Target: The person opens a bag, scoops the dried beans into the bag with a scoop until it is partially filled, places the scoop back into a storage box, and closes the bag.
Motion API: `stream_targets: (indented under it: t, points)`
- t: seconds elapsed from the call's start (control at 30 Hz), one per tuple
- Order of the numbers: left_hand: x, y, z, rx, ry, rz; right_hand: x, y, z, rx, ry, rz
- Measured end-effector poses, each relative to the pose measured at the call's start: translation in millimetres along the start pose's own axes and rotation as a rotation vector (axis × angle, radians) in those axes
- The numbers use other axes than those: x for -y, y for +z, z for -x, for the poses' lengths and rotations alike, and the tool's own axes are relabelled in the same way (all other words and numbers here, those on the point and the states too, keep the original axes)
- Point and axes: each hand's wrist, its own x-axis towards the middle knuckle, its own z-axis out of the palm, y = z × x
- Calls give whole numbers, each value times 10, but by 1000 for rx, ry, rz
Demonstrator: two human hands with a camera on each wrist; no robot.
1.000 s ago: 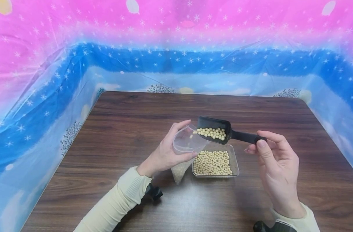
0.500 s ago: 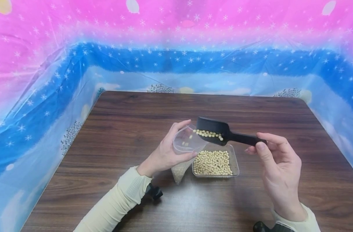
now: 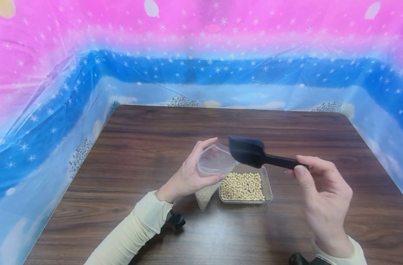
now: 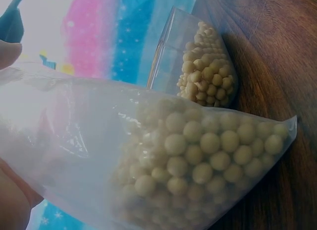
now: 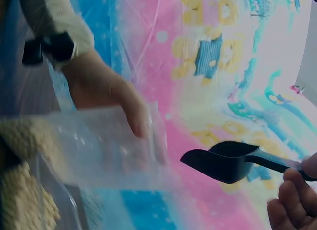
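My left hand (image 3: 189, 175) grips a clear plastic bag (image 4: 203, 155) near its mouth, thumb on the near side, the mouth spread wide. Pale round soybeans fill the bag's lower corner, which hangs close to the table. Between thumb and fingers, my right hand (image 3: 330, 200) pinches the handle end of a black scoop (image 3: 248, 152). The scoop is tilted, its front edge at the right side of the bag's mouth. No beans show in it. Below the scoop stands a clear rectangular container (image 3: 269, 187) with a layer of soybeans (image 3: 242, 187).
The brown wooden table (image 3: 148, 129) extends around the container. A pink and blue patterned cloth (image 3: 201, 70) hangs behind and along both sides. Dark straps with a black piece (image 3: 176, 219) sit at the wrists.
The scoop has turned over towards the bag, and the soybeans in it have slid into the bag. My right hand has shifted slightly right and down. My left hand has stayed still.
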Motion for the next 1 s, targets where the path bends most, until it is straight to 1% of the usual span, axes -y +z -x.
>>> stream_targets:
  t: [0.03, 0.07, 0.1, 0.13, 0.2, 0.27, 0.3, 0.37, 0.47, 0.53, 0.57, 0.67, 0.8, 0.9, 1.0]
  points:
    - [-2, 1, -1, 0, -3, 6, 8, 0, -14, -19, -24, 19]
    - [-5, 1, -1, 0, -4, 13, 16, -4, -27, -24, -46, 78]
    - [-7, 1, -2, 1, -4, 18, 20, -15, -39, -13, -65, 156]
    - [-8, 2, -4, 1, -6, 21, 21, -28, -50, 16, -84, 246]
    - [0, 0, -4, 0, -8, 17, -9, -53, -60, 113, -130, 453]
    - [8, -2, -3, -1, -10, 13, -66, -69, -47, 227, -180, 654]
    - [9, -3, -2, 0, -16, 18, -106, -73, -35, 278, -195, 714]
    - [12, -3, -1, 1, -23, 25, -197, -66, -3, 350, -212, 781]
    - [-2, 1, 1, 5, -35, 36, -308, -49, 51, 407, -206, 835]
    - [1, 4, 5, 5, -38, 34, -349, -46, 80, 431, -172, 867]
    - [4, 6, 7, 4, -36, 33, -362, -47, 92, 437, -141, 880]
    - [14, 12, 6, 3, -31, 28, -367, -66, 107, 429, 20, 918]
    - [48, 17, 6, -1, -29, 22, -374, -116, 88, 392, 249, 958]
    - [72, 20, 9, -5, -35, 31, -403, -168, 63, 390, 343, 968]
    - [89, 23, 8, -7, -40, 42, -432, -218, 39, 392, 403, 934]
